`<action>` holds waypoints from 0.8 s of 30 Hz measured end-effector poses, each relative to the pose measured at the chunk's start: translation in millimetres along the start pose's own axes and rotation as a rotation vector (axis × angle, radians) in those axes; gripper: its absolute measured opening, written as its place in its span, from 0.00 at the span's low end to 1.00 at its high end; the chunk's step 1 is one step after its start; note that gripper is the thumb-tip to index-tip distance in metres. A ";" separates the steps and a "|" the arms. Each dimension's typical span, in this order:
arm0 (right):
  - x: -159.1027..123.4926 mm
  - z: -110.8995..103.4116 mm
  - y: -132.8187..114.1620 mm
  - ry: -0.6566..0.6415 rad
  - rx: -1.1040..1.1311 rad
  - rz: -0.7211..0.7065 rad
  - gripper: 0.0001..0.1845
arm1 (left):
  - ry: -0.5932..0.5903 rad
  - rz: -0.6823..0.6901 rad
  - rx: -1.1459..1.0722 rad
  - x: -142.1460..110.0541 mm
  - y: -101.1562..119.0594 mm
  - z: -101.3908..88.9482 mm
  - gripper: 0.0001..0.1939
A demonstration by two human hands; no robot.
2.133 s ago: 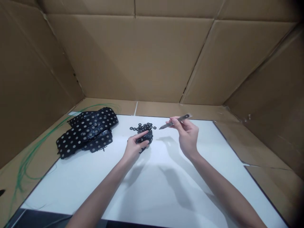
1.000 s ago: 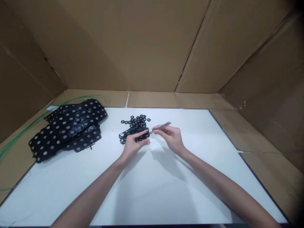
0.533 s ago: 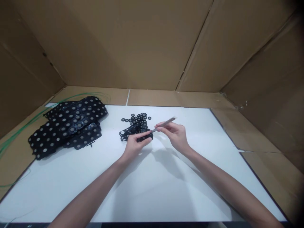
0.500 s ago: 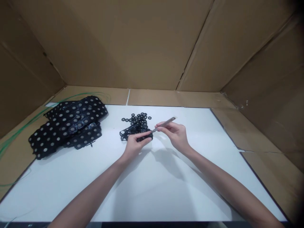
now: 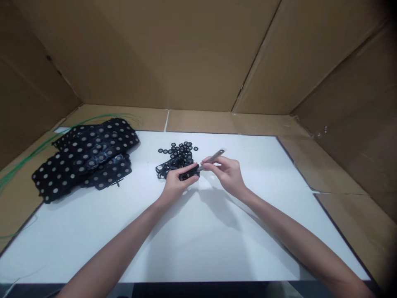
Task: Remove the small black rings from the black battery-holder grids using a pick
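Black, dotted, rubbery-looking piece [image 5: 190, 173] at mid-frame — probably light and bendy, best held along its edges — is pinched between left hand [image 5: 173, 184] thumb and fingers, while the right hand [image 5: 231, 174] tightly grips a slim grey metal tool [image 5: 216, 156].

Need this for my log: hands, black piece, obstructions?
Left hand pinching black piece. Right hand holding grey tool, tip at piece. Discs scattered just beyond; no obstruction seen.

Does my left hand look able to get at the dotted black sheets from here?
Likely yes: nothing visible stands between the left hand and the dotted black sheets, though it would probably need to release the black piece it is holding first.
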State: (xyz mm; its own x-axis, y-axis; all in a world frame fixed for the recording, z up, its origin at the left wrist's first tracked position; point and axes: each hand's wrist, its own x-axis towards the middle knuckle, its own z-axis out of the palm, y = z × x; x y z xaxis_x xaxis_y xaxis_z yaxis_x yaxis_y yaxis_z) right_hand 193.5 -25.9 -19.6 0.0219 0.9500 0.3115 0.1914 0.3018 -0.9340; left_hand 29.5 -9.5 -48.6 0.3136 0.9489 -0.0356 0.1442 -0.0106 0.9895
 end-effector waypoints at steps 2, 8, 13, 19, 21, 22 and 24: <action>-0.4 0.3 1.3 -0.007 -0.011 -0.010 0.06 | -0.005 0.012 0.008 -0.2 1.3 -0.4 0.24; -2.1 2.8 6.1 -0.018 -0.070 -0.046 0.06 | -0.071 0.074 0.005 -0.8 1.3 -1.3 0.23; -2.5 3.8 6.1 -0.023 -0.063 -0.038 0.06 | -0.056 0.055 0.017 -0.9 0.7 -0.7 0.24; -2.2 3.9 4.6 -0.018 -0.069 -0.030 0.06 | -0.067 0.041 0.004 -1.1 1.8 -0.3 0.25; -2.4 3.9 5.0 -0.018 -0.074 -0.027 0.06 | -0.065 0.037 0.001 -1.1 2.5 -0.3 0.25; -2.6 3.9 5.3 -0.020 -0.076 -0.023 0.07 | -0.064 0.039 -0.001 -1.1 2.7 -0.3 0.25; -3.2 3.9 5.9 -0.028 -0.081 -0.023 0.07 | -0.064 0.044 -0.003 -0.9 2.9 -0.3 0.25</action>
State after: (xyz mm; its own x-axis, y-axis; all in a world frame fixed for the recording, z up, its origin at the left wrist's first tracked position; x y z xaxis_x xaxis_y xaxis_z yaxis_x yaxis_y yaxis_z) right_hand 190.7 -26.9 -26.8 -0.0102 0.9450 0.3269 0.2700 0.3174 -0.9090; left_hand 29.3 -10.2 -45.7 0.3791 0.9254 -0.0012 0.1266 -0.0506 0.9907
